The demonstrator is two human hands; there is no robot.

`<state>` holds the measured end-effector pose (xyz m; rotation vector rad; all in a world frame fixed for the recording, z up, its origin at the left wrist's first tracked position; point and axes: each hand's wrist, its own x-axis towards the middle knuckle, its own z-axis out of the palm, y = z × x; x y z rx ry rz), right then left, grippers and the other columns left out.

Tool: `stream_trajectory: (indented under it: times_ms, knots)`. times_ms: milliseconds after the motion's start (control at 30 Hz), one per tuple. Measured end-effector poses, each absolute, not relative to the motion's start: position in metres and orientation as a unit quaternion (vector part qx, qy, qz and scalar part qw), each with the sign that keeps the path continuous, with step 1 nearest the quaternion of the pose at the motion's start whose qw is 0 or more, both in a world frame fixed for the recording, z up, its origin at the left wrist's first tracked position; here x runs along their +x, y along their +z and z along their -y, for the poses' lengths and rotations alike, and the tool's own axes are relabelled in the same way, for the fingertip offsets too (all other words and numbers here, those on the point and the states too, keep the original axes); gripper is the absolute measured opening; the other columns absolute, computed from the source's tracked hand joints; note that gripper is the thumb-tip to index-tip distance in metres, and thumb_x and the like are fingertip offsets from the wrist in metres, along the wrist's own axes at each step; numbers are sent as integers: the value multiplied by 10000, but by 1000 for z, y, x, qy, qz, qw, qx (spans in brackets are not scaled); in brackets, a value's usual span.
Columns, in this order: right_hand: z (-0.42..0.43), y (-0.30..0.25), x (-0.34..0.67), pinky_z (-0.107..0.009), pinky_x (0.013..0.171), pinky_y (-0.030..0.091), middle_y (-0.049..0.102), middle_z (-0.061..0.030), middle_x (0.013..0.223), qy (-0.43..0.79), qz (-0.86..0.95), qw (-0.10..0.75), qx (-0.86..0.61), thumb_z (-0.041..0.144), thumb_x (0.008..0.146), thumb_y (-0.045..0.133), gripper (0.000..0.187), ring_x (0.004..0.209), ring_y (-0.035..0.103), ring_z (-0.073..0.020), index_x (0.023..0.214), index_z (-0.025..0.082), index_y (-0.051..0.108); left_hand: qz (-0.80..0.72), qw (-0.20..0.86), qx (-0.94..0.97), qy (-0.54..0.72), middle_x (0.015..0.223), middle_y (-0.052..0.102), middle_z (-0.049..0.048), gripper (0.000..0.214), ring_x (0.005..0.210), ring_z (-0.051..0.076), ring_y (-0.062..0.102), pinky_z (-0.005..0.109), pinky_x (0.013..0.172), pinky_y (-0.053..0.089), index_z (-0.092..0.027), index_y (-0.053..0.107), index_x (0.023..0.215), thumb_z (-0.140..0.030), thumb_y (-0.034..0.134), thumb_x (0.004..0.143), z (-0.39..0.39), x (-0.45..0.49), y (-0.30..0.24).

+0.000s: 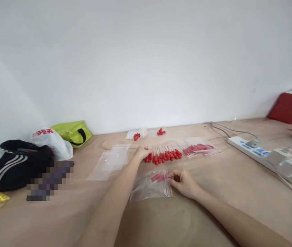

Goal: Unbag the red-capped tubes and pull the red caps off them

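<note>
A row of thin pale sticks with red tips [165, 156] lies fanned out on the table. At its left end, my left hand [142, 153] has its fingers closed on a red-tipped stick, though the fingertips partly hide it. Closer to me lies a clear zip bag [146, 190] with a few red-tipped pieces inside. My right hand [184, 183] pinches this bag at its red-lined opening edge on the right side. Right of the row, flat clear bags [193, 140] hold several more red-tipped sticks.
Unfilled clear bags [101, 168] lie to the left. Near the wall are small bags topped with red pieces [137, 136]. A white power strip [248, 149] with plugs and cables lies right. A black bag [19, 168] and a lime-green pouch [71, 132] stand left.
</note>
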<state>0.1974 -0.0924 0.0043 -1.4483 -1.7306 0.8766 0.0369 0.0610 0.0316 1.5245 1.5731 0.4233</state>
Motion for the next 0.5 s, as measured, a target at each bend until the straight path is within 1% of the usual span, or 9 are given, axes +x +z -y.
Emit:
stream_trajectory:
  times_ms: [100, 167, 267, 333, 400, 500]
  knots:
    - [93, 5, 197, -200, 480, 343, 604, 7, 601, 337, 674, 350, -556, 219, 700, 507, 136, 496, 458, -89, 693, 157, 628, -647, 381, 641, 161, 1107, 521, 73, 307, 934, 188, 544, 390, 778, 474, -150, 487, 1107, -306, 484, 843, -63, 32, 29]
    - [94, 6, 197, -196, 477, 340, 603, 9, 598, 334, 675, 352, -556, 218, 699, 513, 135, 492, 458, -86, 702, 157, 633, -655, 339, 656, 163, 1072, 545, 69, 291, 913, 187, 553, 379, 772, 474, -141, 517, 1067, -319, 490, 837, -63, 29, 30]
    - [94, 6, 196, -189, 468, 333, 595, 14, 577, 331, 677, 354, -555, 216, 696, 527, 134, 482, 457, -82, 726, 156, 643, -663, 278, 672, 175, 853, 639, 58, 235, 809, 192, 593, 312, 720, 460, -124, 616, 847, -340, 555, 776, -57, 24, 33]
    - [94, 6, 196, -185, 463, 331, 591, 17, 568, 329, 677, 355, -554, 208, 692, 534, 127, 479, 458, -80, 729, 155, 643, -664, 244, 682, 186, 709, 661, 47, 194, 750, 194, 612, 270, 668, 441, -141, 637, 713, -329, 591, 726, -50, 21, 37]
    - [95, 6, 196, -183, 461, 330, 587, 18, 564, 323, 679, 354, -556, 194, 688, 535, 115, 479, 458, -80, 717, 158, 640, -659, 220, 692, 197, 688, 670, 43, 160, 736, 191, 618, 255, 640, 431, -156, 642, 691, -308, 595, 707, -44, 18, 40]
    - [95, 6, 195, -182, 464, 331, 580, 21, 558, 314, 685, 350, -556, 176, 682, 534, 100, 482, 460, -81, 696, 163, 632, -645, 202, 705, 215, 741, 682, 54, 137, 730, 185, 623, 253, 638, 439, -156, 646, 747, -274, 593, 701, -35, 13, 41]
